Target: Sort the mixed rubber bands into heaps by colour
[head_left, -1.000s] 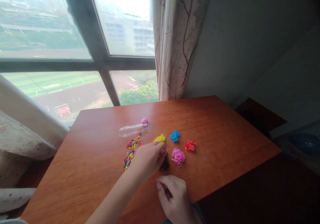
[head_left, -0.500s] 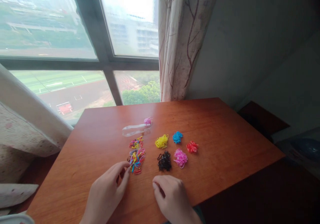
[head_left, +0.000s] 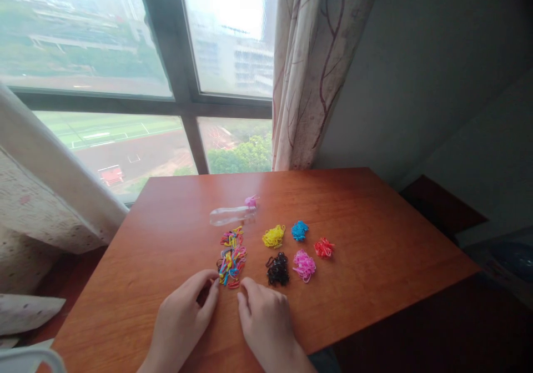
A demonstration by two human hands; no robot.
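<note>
A mixed pile of small coloured rubber bands [head_left: 232, 262] lies on the brown table. At its left edge my left hand [head_left: 183, 306] rests with thumb and forefinger brought together, the tips touching the bands. My right hand [head_left: 267, 314] is at the pile's lower right, fingers curled and closed near a red band. Whatever either pinch holds is too small to make out. To the right are sorted heaps: yellow bands [head_left: 273, 236], blue bands [head_left: 300, 230], black bands [head_left: 277, 268], pink bands [head_left: 304, 265] and red bands [head_left: 323, 247].
A clear plastic bottle [head_left: 229, 216] with a pink cap [head_left: 251, 201] lies behind the mixed pile. The wooden table [head_left: 375, 223] ends at a window with a patterned curtain [head_left: 297, 73]. A white rim [head_left: 37, 356] shows at the lower left.
My right hand has moved left and forward, from below the black heap to the mixed pile's lower edge. My left hand stays beside the pile. The view has shifted slightly.
</note>
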